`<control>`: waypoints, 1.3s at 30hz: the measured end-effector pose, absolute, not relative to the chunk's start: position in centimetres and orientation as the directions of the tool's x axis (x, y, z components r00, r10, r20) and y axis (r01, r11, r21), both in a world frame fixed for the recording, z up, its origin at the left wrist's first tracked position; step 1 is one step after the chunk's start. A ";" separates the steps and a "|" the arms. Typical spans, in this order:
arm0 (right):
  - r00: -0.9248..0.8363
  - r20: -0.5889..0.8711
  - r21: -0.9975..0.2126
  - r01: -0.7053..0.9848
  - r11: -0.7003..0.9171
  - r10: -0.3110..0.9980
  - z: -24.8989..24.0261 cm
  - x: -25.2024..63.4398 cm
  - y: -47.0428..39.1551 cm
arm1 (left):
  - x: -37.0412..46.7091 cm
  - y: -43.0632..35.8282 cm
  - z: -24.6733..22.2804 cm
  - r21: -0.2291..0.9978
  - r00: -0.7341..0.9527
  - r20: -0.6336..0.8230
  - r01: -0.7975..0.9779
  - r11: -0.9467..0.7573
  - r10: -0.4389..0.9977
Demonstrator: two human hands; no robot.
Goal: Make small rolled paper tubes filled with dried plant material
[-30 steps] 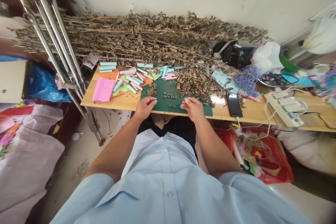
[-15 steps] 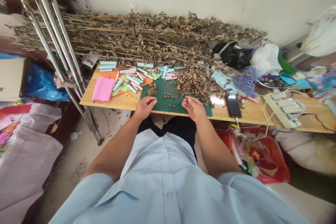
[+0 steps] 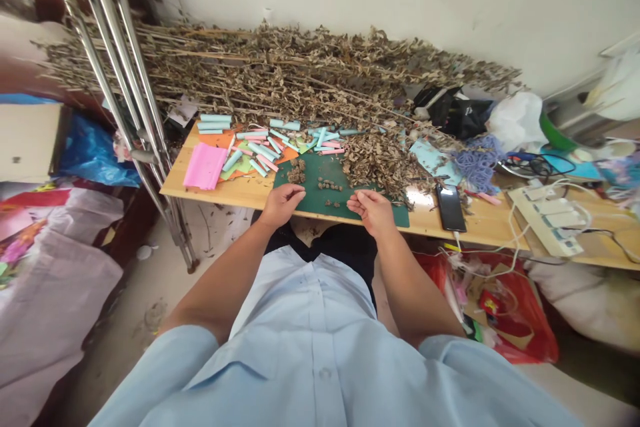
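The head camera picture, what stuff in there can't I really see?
All in the head view:
- Anything pinched in the right hand: hidden by its own fingers, or too small.
- Anything under the left hand: its back and fingers cover it.
- Small brown clumps: too small to make out fine detail.
- Phone: anything on its screen is too small to read.
- Pale cloth: cut off by the left edge.

Lt-blue shirt (image 3: 280, 387) on this person, from where I'm standing, w/ a placket (image 3: 321, 343) down the front & a round button (image 3: 325, 372) in abt the same tone; looks paler twd the waist; L sleeve (image 3: 167, 360) & R sleeve (image 3: 475, 367) short, matching; blk trousers (image 3: 347, 250) below; L hand (image 3: 281, 205) & R hand (image 3: 373, 211) bare
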State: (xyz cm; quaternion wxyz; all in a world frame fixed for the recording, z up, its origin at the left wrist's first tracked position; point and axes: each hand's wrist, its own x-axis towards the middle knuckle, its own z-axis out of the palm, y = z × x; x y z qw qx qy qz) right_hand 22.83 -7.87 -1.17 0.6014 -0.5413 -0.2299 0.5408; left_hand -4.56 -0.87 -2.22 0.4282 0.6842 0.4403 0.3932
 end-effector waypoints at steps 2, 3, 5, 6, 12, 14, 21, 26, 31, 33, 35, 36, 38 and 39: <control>0.292 -0.312 -0.904 -0.384 -0.188 0.904 -0.9 22.6 -7.9 | -4.6 -0.9 -2.2 0.932 0.307 0.163 0.264 -0.249 0.937; 0.289 -0.310 -0.906 -0.380 -0.188 0.906 -0.7 22.5 -7.9 | -4.6 -0.9 -2.2 0.932 0.310 0.164 0.262 -0.250 0.937; 0.288 -0.302 -0.906 -0.382 -0.180 0.909 -0.4 22.4 -7.7 | -4.6 -0.8 -2.3 0.932 0.311 0.165 0.262 -0.251 0.936; 0.289 -0.299 -0.906 -0.386 -0.175 0.910 -0.3 22.3 -7.7 | -4.6 -0.8 -2.3 0.931 0.310 0.165 0.265 -0.252 0.936; 0.323 -0.257 -0.912 -0.393 -0.118 0.911 0.0 22.1 -7.4 | -4.6 -0.8 -2.5 0.928 0.306 0.172 0.269 -0.258 0.937; 0.326 -0.251 -0.912 -0.395 -0.110 0.911 0.2 22.0 -7.4 | -4.5 -0.8 -2.6 0.931 0.303 0.170 0.262 -0.253 0.938; 0.222 -0.322 -0.859 -0.476 -0.185 0.920 0.9 21.8 -7.6 | -4.5 -0.8 -2.7 0.938 0.298 0.163 0.247 -0.241 0.940; 0.231 -0.340 -0.840 -0.511 -0.184 0.911 0.9 21.9 -7.6 | -4.4 -0.7 -2.9 0.941 0.294 0.164 0.240 -0.239 0.942; 0.255 -0.349 -0.843 -0.505 -0.183 0.902 0.8 22.0 -7.5 | -4.5 -0.7 -2.8 0.942 0.297 0.167 0.234 -0.241 0.940; 0.271 -0.346 -0.849 -0.499 -0.176 0.898 0.7 22.0 -7.5 | -4.4 -0.7 -2.8 0.940 0.297 0.170 0.236 -0.245 0.940; 0.282 -0.335 -0.858 -0.486 -0.167 0.899 0.6 21.9 -7.4 | -4.4 -0.7 -2.9 0.939 0.297 0.173 0.238 -0.248 0.939; 0.285 -0.328 -0.863 -0.478 -0.163 0.901 0.6 21.8 -7.4 | -4.4 -0.7 -2.9 0.939 0.298 0.173 0.238 -0.249 0.939; 0.287 -0.314 -0.874 -0.460 -0.157 0.905 0.7 21.7 -7.4 | -4.4 -0.7 -2.9 0.939 0.299 0.173 0.239 -0.249 0.938; 0.287 -0.309 -0.879 -0.450 -0.157 0.907 0.8 21.6 -7.4 | -4.4 -0.7 -2.9 0.939 0.300 0.172 0.239 -0.249 0.938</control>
